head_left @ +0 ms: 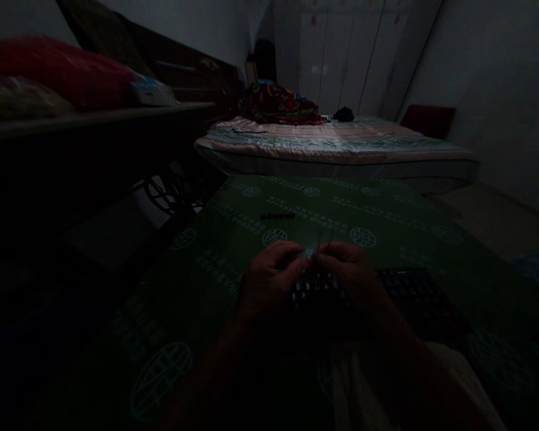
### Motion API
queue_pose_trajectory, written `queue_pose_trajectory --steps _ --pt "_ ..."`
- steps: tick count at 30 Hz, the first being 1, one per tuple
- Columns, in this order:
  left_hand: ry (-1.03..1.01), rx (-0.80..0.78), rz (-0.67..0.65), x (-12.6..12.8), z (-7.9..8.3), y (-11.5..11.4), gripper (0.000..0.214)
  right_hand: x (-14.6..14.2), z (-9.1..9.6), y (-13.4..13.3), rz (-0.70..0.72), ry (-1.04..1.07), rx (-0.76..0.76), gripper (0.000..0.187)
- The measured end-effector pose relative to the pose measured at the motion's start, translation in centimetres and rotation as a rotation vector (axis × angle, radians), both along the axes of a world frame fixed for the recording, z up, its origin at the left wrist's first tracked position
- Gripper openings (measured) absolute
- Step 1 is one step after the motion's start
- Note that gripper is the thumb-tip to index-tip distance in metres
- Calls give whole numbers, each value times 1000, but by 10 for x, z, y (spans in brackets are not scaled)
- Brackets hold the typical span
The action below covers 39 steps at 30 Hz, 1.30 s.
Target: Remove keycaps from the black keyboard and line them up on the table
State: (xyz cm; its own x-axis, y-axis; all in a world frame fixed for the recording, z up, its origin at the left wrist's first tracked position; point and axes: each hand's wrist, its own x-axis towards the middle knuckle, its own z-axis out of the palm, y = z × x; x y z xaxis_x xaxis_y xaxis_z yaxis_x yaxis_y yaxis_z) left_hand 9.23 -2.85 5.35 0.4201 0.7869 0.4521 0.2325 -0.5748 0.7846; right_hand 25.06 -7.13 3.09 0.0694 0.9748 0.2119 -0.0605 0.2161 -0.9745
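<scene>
Both hands meet, fingertips close together, above a dark keyboard (317, 293) with rows of pale-marked keys. My left hand (272, 275) is closed in a pinch around something small and pale, too dim to name. My right hand (348, 269) pinches a thin two-pronged wire-like thing (320, 240), its prongs pointing up. My forearms and the dark hide part of the keyboard; its right-hand key block (415, 290) shows beyond my right wrist. Farther back lies a short row of small black keys (277, 216).
Everything rests on a green table covering (224, 239) printed with globes and lettering. A light cloth (354, 389) lies at the near edge. Beyond stands a bed (341, 143) with a patterned red blanket (281, 102). At left, a shelf (179, 108) carries red bundles.
</scene>
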Motion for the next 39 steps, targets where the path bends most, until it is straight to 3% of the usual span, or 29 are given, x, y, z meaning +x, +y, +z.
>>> queue_pose_trajectory --steps 4,10,21,25,33,39 --pt "199 -117 -125 -1 -1 3 14 -4 1 2 -108 133 70 14" --pt "344 -97 -171 -2 -4 5 17 -10 6 2 -197 130 96 14" --pt "401 98 -183 4 -21 8 18 -2 0 2 -160 -180 30 11" --pt "395 99 -198 6 -24 9 17 2 -4 2 -133 -228 -21 14" --pt "403 102 -53 -1 -24 15 16 8 -9 4 -211 -556 26 14" --pt "408 101 -42 -3 -27 15 15 7 -9 5 -208 -652 59 11"
